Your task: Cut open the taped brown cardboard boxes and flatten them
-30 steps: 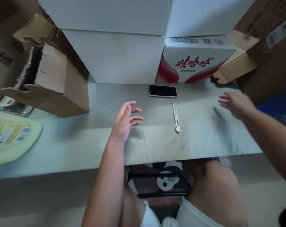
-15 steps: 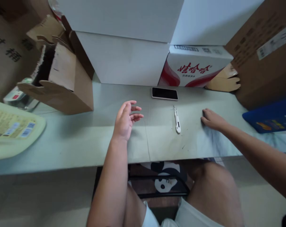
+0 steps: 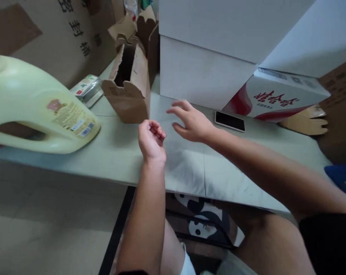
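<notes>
My left hand [image 3: 152, 141] is above the table [image 3: 118, 160], palm turned up and inward, its fingers curled together with nothing visible in them. To its right, my right hand [image 3: 190, 121] reaches across with thumb and fingers apart, holding nothing. Its fingers point toward a narrow open cardboard box [image 3: 134, 101] with torn upper edges, a short way off. A dark-screened phone [image 3: 229, 121] lies behind my right forearm. The white utility knife from the earlier frame does not show now; my right arm covers that part of the table.
A pale yellow jug [image 3: 44, 110] with a handle lies at the left. Behind it are a clear plastic package [image 3: 89, 91] and a large carton [image 3: 52, 42]. White boxes [image 3: 207, 72] line the back, with a red-lettered box [image 3: 278, 95] at right. Something blue [image 3: 341, 177] is at the right edge.
The view has turned left. My right hand has lifted off the table and swung left beside my left hand, fingers now spread. My left hand's fingers have curled in.
</notes>
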Tool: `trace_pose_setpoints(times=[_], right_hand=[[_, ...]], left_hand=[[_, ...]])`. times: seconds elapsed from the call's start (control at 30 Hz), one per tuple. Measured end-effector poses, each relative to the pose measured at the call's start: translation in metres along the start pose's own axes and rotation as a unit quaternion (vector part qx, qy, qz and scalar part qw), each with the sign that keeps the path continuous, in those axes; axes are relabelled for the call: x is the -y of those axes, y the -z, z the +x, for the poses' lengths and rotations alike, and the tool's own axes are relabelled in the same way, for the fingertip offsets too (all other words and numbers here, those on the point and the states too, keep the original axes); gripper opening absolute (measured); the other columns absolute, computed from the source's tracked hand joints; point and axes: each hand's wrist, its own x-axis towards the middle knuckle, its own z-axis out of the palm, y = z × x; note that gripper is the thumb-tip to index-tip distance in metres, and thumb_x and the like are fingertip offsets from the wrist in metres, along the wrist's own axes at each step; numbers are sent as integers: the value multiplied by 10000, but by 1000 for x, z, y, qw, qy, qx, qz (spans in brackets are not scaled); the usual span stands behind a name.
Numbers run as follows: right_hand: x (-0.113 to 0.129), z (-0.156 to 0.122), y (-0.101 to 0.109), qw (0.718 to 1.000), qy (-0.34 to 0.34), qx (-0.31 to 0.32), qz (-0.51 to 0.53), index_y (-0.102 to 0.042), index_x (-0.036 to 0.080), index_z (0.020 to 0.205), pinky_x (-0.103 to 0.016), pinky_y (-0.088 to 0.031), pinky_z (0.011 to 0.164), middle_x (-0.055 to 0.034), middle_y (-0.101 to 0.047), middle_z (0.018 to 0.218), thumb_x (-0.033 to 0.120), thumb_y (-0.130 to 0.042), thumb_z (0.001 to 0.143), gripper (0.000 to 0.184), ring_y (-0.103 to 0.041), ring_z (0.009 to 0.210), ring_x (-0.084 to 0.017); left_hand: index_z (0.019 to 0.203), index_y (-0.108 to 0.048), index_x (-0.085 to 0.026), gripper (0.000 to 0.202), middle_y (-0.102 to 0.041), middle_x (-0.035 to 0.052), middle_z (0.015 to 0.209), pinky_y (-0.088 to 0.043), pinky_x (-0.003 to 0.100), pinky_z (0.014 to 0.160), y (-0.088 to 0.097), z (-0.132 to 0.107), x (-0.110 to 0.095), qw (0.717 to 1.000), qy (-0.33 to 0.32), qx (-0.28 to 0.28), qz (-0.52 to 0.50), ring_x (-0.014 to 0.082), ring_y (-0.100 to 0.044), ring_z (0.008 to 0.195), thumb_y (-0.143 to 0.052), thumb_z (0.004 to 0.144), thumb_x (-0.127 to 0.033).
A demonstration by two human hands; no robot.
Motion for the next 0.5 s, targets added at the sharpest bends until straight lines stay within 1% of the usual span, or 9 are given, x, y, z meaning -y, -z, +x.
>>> trace_pose_setpoints(times=[0.07,0.1,0.13,0.17,0.23,0.3,0.37,0.43,0.5], right_hand=[[24,43,-12,999,35,-15,10,-545,219,1318,-448,-547,1003,-116,-365,1605,255,-492,949,374,-656,1223,-271],[34,60,-16,999,41,-9,14,-531,204,1319,-471,-541,999,-110,-289,1635,266,-429,974,365,-667,1208,-263],[43,74,-20,999,38,6,10,-529,179,1303,-489,-528,1009,-105,-255,1641,268,-373,990,361,-666,1213,-262],[49,85,-23,999,29,30,0,-540,156,1276,-486,-524,1020,-105,-258,1639,265,-363,989,355,-662,1225,-267],[56,96,-26,997,14,69,-20,-564,126,1244,-443,-525,1048,-102,-334,1620,238,-397,970,340,-649,1254,-275],[55,93,-26,997,16,70,-25,-586,118,1246,-396,-526,1067,-99,-414,1601,192,-434,939,351,-623,1298,-274],[48,77,-22,999,29,32,-3,-614,121,1246,-382,-512,1090,-97,-494,1564,153,-427,922,376,-594,1344,-262],[40,47,-12,998,38,-20,37,-679,139,1168,-372,-520,1082,-102,-614,1461,147,-441,910,350,-614,1325,-250],[35,6,6,993,40,-73,86,-739,170,1021,-358,-569,1006,-99,-729,1296,160,-459,916,299,-704,1179,-233]], left_hand=[[672,-438,-227,337,-378,-32,583,-344,234,502,4,1,-4,1000,-10,-11,-9,101,-375,504,-555,833,-499],[665,-416,-228,336,-364,-32,579,-333,239,499,6,2,-6,1000,-14,-17,-13,103,-364,503,-546,837,-486],[661,-400,-229,334,-356,-33,576,-326,246,498,8,3,-7,999,-19,-23,-17,104,-356,500,-537,843,-474],[660,-393,-230,330,-352,-33,572,-323,252,500,11,4,-9,999,-24,-29,-20,105,-353,497,-528,850,-464],[662,-399,-230,326,-348,-36,566,-331,261,512,18,7,-11,998,-41,-44,-19,106,-364,490,-511,864,-459],[670,-426,-230,337,-367,-35,566,-356,263,532,28,10,-13,997,-63,-50,5,111,-417,505,-508,878,-482],[708,-494,-234,334,-436,-22,586,-398,265,560,37,12,-15,995,-73,-27,57,129,-515,566,-533,885,-515],[786,-578,-239,310,-534,2,650,-447,274,602,43,13,-18,991,-71,11,111,159,-610,680,-567,886,-533],[879,-637,-245,297,-604,24,738,-486,289,650,46,12,-20,987,-73,36,142,187,-660,796,-572,894,-535]])
